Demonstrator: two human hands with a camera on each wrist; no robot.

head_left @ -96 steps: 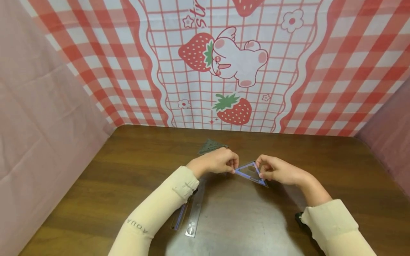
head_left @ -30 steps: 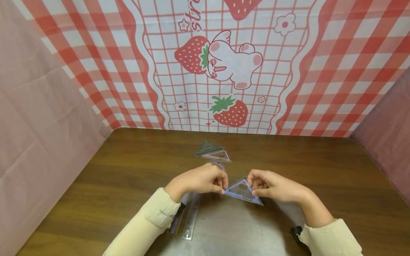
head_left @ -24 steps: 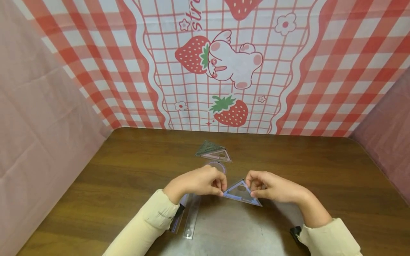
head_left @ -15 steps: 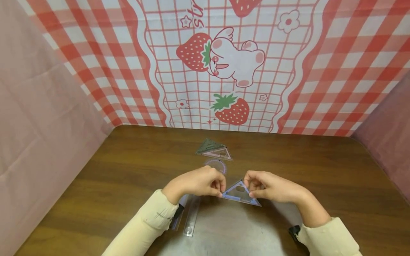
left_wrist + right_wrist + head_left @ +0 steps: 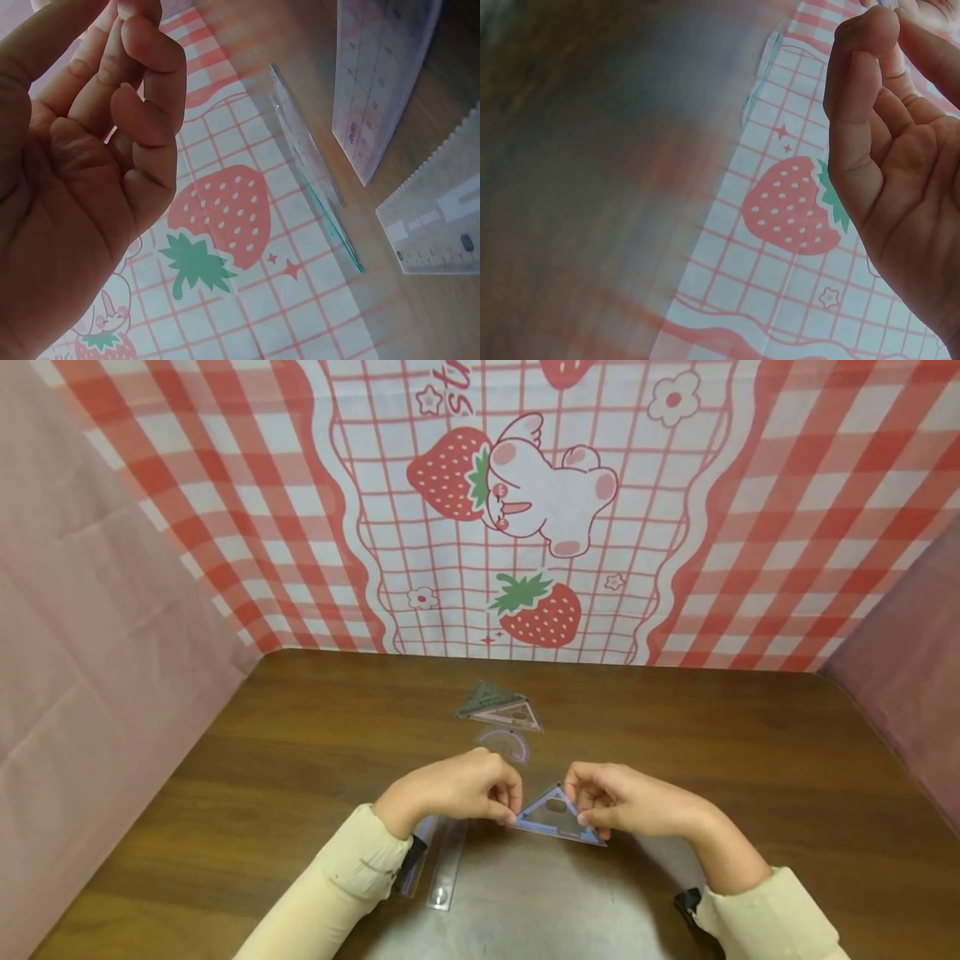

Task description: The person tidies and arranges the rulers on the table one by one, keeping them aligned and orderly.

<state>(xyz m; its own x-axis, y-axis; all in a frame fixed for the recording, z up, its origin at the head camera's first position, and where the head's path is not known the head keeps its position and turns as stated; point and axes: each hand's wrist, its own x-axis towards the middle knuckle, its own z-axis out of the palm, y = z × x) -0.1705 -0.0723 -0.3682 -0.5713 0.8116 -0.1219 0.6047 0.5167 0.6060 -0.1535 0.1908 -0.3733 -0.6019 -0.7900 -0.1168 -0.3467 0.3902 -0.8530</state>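
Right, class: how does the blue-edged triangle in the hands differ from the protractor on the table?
The blue-edged triangle has straight sides; the protractor shows a curved edge. The triangle is pinched by the left hand and right hand; the protractor lies on the table, farther back. Both look see-through.

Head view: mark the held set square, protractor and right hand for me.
Set square (image 5: 547, 828), head view: blue strip along its near edge.
Protractor (image 5: 505, 744), head view: clear body inside its curved scale.
Right hand (image 5: 641, 797), head view: back of hand.
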